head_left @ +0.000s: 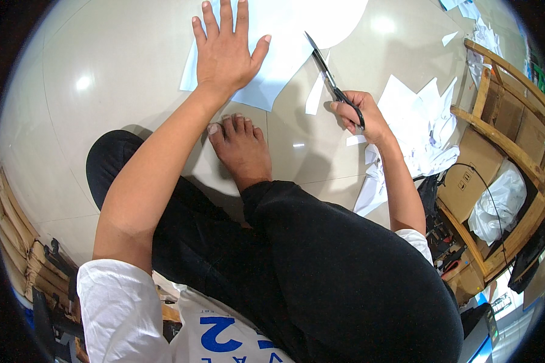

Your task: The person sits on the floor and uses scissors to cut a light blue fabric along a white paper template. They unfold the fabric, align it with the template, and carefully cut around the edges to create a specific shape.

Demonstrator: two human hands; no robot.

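Observation:
A large pale bluish-white sheet of paper lies on the glossy tiled floor, its far part cut off by the top of the view. My left hand rests flat on it with the fingers spread. To the right, my right hand grips a pair of scissors by the black handles. The blades point up and left, with their tip at the sheet's right edge, and look closed or nearly so. Beside the blades lies a narrow white paper strip.
White paper scraps are heaped right of my right hand. Further right are a wooden frame, a cardboard box and a white plastic bag. My bare foot stands near the sheet's lower edge. Brown cushioning lies at lower left.

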